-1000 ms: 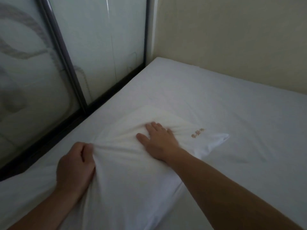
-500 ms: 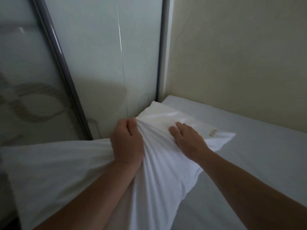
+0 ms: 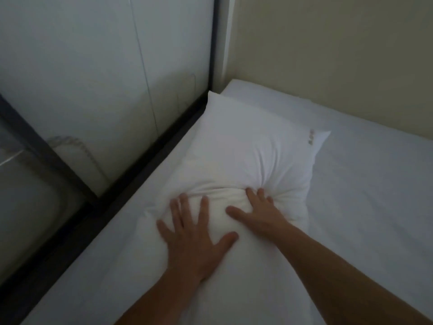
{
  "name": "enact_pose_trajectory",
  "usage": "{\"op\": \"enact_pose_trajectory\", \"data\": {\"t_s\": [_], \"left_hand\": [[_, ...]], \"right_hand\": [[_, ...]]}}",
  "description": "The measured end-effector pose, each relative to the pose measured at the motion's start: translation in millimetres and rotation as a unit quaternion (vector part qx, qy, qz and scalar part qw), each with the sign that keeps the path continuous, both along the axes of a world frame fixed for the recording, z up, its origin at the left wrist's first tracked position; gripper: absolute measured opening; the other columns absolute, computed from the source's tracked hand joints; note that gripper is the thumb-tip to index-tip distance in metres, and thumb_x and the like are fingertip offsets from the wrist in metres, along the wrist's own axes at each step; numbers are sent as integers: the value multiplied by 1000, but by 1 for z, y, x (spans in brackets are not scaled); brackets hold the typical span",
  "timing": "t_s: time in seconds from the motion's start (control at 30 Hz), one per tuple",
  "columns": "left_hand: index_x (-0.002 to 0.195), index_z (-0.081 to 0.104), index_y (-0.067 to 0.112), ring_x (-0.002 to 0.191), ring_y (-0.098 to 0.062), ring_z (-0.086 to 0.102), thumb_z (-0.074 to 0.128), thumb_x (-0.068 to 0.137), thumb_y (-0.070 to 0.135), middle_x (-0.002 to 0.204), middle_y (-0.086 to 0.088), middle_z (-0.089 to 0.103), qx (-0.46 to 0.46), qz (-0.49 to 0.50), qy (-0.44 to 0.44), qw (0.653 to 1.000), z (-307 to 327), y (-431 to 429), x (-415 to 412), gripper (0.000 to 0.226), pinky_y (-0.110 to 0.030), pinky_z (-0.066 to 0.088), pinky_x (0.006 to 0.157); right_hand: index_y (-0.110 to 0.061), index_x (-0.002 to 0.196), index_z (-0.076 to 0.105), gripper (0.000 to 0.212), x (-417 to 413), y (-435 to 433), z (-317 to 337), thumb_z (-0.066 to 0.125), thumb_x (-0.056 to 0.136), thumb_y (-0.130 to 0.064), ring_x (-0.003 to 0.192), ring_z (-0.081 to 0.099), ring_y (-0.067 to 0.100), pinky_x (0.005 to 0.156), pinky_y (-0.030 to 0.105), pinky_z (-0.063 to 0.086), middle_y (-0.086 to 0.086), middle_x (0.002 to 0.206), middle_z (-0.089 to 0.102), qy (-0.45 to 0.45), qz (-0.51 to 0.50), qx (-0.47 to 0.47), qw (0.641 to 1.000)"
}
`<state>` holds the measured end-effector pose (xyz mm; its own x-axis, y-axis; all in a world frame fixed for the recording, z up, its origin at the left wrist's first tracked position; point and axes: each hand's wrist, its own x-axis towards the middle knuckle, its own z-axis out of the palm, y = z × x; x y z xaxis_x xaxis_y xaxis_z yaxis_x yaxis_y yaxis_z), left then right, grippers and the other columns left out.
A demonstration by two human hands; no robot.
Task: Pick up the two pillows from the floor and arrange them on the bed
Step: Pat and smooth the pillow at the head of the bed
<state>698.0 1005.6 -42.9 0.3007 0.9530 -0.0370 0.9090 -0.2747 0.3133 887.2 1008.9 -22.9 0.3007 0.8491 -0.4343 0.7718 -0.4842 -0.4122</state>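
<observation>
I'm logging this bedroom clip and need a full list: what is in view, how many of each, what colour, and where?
pillow: one, white, lying on the bed toward its far corner, a small mark near its right corner
bed: one, white sheet, fills the right and lower part of the view
dark frame: one, black, runs along the bed's left edge
glass panels: pale grey, behind the frame on the left
wall: beige, behind the bed on the right
left hand: one, fingers spread flat, pressing on the pillow's near end
right hand: one, open, pressing into the pillow beside the left hand
</observation>
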Motion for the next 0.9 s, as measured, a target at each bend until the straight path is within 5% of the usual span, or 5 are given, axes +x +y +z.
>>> {"op": "enact_pose_trajectory", "data": {"t_s": [0.17,0.3,0.43,0.7,0.9], "left_hand": [[144,-17,25,141,-30,-24,12,55,96,157,-18,-15,-74,7,-9,997,-15,10,5,118,-68,0,108],[145,16,15,141,-40,19,31,55,93,153,-25,21,-143,-20,-7,989,-11,21,11,121,-73,20,100],[140,24,14,136,-32,24,36,50,90,147,-26,34,-157,-36,-36,986,-9,25,14,119,-76,26,95],[142,6,26,139,-13,-27,33,47,93,155,-19,18,-156,-10,-27,987,-11,28,11,119,-72,12,104],[140,25,17,142,-26,16,38,48,92,147,-20,37,-128,9,-22,991,-12,27,15,119,-73,25,99]], "right_hand": [[-33,146,13,107,-1,9,6,56,61,-81,143,7,28,111,57,21,2,159,5,12,-40,-29,999],[-32,143,22,107,0,13,15,65,56,-76,141,17,24,109,50,27,-2,156,17,21,-66,-39,997],[-31,138,28,108,-1,11,26,70,48,-74,135,31,22,105,48,34,-1,149,33,47,-93,-29,994],[-21,137,24,113,-14,35,38,55,51,-86,127,44,25,101,44,38,5,139,47,-8,-136,-35,990],[-4,113,60,119,19,115,42,21,53,-98,110,59,32,96,42,42,19,122,61,-48,-78,-75,993]]}}
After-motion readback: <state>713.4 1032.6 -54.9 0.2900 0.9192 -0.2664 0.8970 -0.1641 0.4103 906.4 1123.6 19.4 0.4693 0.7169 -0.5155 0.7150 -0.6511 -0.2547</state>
